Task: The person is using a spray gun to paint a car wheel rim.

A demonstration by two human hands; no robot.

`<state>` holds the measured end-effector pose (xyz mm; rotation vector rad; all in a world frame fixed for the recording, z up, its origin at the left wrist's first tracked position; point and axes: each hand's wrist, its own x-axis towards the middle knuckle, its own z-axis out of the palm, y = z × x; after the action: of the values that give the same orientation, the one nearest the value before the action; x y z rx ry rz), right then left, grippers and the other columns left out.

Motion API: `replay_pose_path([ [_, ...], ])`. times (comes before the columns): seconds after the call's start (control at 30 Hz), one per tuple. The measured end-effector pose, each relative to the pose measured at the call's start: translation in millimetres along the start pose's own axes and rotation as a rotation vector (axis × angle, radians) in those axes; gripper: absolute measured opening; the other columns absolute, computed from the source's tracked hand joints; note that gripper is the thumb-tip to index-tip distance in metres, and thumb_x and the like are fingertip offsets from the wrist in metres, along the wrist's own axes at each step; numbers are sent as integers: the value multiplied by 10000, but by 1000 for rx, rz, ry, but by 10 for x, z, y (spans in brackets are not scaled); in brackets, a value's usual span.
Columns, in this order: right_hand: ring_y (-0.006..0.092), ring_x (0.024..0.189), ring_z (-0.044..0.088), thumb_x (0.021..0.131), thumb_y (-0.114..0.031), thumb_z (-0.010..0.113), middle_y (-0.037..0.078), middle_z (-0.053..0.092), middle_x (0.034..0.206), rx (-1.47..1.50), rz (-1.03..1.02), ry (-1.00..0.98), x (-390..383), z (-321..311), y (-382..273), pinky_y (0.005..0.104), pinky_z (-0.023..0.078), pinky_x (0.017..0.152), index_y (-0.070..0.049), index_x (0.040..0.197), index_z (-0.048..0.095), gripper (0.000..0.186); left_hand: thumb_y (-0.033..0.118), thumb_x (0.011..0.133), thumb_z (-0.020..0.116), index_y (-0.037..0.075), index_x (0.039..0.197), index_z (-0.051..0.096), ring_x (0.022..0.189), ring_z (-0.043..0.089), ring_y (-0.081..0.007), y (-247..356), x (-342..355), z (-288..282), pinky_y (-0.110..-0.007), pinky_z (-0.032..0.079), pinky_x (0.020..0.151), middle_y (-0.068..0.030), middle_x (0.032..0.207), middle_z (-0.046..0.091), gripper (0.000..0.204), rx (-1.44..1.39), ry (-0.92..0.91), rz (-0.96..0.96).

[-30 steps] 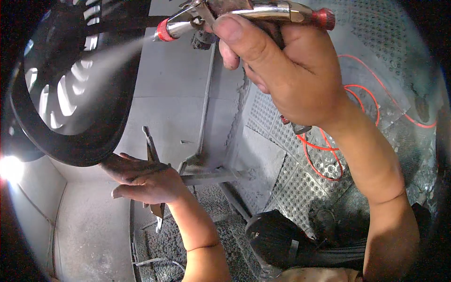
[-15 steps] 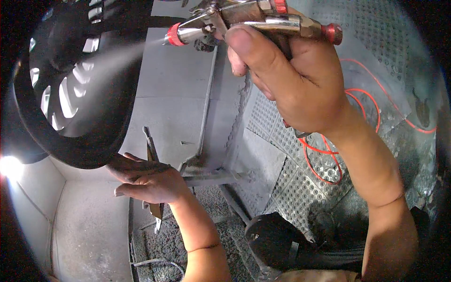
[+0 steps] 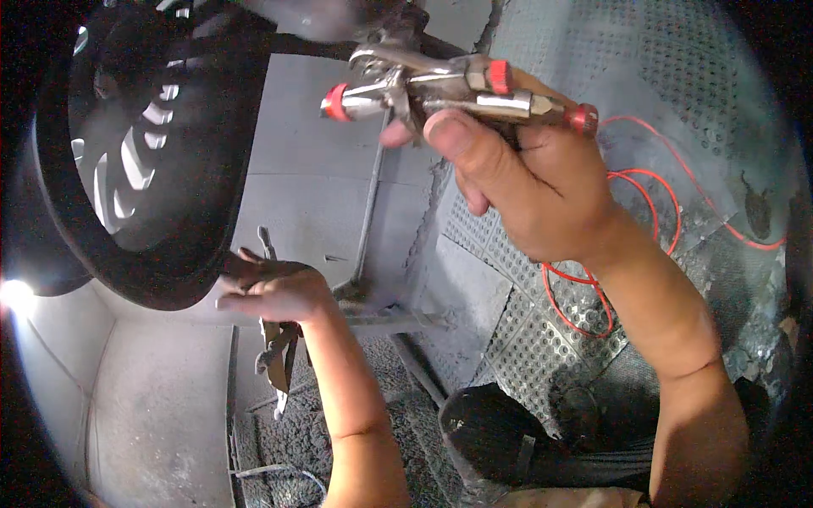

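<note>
A metal spray gun (image 3: 457,93) with red rings and knobs is gripped in my right hand (image 3: 525,190), thumb along its body. Its nozzle points left, toward a large black rounded piece (image 3: 144,271) with a broad rim and a slotted middle. My left hand (image 3: 271,290) is beside that piece's lower right rim, fingers apart and slightly bent; whether the fingertips touch it is unclear. A narrow metal stand with a clamp (image 3: 279,372) stands behind my left hand and is partly hidden by it.
Grey booth walls (image 3: 309,118) carry a pipe. A bright lamp (image 3: 19,295) glows at the far left. Perforated mats (image 3: 542,381) lie on the right with a coiled red hose (image 3: 605,330). A dark fibrous pad (image 3: 279,440) and my clothed leg (image 3: 491,432) show below.
The spray mist from the nozzle is no longer visible. My right hand and the gun have moved down and slightly right. My left hand has risen and shifted slightly right.
</note>
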<state>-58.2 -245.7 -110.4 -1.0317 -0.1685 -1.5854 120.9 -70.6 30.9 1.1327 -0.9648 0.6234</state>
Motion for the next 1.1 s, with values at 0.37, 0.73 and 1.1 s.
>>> replay_pose_path([
  [0.37, 27, 567, 466, 1014, -226, 588, -24, 577, 733, 70, 101, -66, 66, 34, -165, 219, 368, 508, -35, 911, 626, 220, 699, 962, 291, -6, 1566, 127, 1544, 24, -272, 1467, -1040, 726, -472, -10, 1257, -163, 1663, 67, 943, -132, -235, 181],
  [0.73, 42, 652, 530, 993, -223, 632, -26, 596, 716, -17, -72, 29, 81, 73, -80, 221, 425, 582, -27, 970, 638, 198, 550, 1042, 320, 9, 1493, 355, 1439, 351, -153, 474, -223, 168, -399, 169, 1236, -103, 1539, 409, 705, -56, 98, -54],
  [1.1, 10, 571, 476, 1001, -242, 627, -34, 592, 726, -47, -144, 88, 27, 122, 20, 201, 376, 503, -27, 1002, 614, 215, 623, 994, 266, 33, 1587, 76, 1545, -15, -174, 1087, -708, 374, -418, -70, 1247, -55, 1676, 86, 858, -153, -324, 127],
])
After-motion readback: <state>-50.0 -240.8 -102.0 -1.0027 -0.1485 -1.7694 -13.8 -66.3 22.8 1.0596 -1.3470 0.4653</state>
